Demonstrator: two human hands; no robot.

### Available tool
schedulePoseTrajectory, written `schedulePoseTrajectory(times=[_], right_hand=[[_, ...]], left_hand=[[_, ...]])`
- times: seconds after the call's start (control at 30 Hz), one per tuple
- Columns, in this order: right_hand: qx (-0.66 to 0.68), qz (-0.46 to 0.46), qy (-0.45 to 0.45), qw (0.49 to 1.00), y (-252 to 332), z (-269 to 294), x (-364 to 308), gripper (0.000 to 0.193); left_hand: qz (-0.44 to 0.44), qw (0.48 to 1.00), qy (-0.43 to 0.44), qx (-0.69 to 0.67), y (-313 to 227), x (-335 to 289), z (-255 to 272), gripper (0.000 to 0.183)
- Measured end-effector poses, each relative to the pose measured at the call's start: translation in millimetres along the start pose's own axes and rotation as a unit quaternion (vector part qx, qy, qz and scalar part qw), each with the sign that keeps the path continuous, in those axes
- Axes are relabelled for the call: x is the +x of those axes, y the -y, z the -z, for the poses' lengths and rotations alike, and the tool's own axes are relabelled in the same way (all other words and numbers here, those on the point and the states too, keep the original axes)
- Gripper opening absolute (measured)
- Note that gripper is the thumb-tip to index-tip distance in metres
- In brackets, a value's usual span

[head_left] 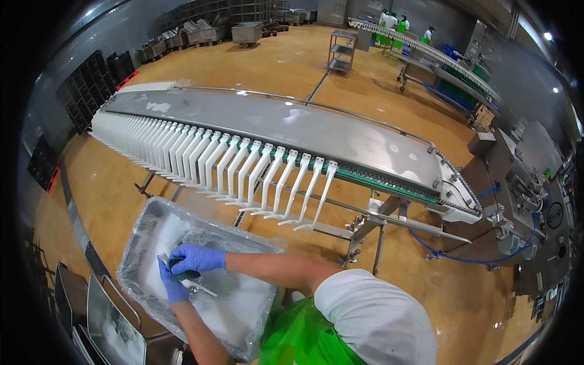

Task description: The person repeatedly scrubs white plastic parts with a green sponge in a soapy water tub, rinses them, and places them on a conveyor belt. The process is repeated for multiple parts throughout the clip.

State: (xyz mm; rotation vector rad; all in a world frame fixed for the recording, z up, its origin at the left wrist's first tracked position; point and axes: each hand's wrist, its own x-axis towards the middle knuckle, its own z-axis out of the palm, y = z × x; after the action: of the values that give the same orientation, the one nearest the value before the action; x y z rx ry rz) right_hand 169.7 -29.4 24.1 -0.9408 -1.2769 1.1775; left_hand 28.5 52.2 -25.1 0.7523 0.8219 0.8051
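Just plain blue gloves [199, 258], dark pad [187, 275], white piece [202, 287]

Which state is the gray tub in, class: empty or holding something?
Holding something: white suds spread inside the tub; how deep, I cannot tell.

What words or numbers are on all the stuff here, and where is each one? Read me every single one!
None can be read.
Blue gloves on the left hand and right hand: no print shows.
White conveyor paddles: no print shows.
Plastic-lined grey tub: no print shows.
Steel machine on the right: any marks are too small or blurred.
Far cabinet: too small to read.
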Motion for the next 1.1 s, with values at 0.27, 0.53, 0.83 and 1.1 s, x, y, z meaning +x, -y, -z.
schedulePoseTrajectory(times=[0.27, 0.53, 0.83, 1.1], right_hand=[[-0.031, 0.014, 0.037, 0.999, -28, -3, -9, 0.022], [-0.214, 0.070, -0.051, 0.973, -22, -14, 26, 0.019], [-0.281, 0.050, -0.091, 0.954, -33, -2, 32, 0.027], [-0.536, 0.001, 0.032, 0.844, -68, 15, 16, 0.019]], left_hand=[[0.093, 0.994, 0.061, -0.021, 17, 6, -2, 0.043], [0.004, 0.966, 0.217, -0.142, 33, 40, 59, 0.026], [0.026, 0.991, 0.079, -0.109, 18, 16, 18, 0.031], [0.002, 0.887, -0.073, 0.456, 36, 49, 74, 0.071]])
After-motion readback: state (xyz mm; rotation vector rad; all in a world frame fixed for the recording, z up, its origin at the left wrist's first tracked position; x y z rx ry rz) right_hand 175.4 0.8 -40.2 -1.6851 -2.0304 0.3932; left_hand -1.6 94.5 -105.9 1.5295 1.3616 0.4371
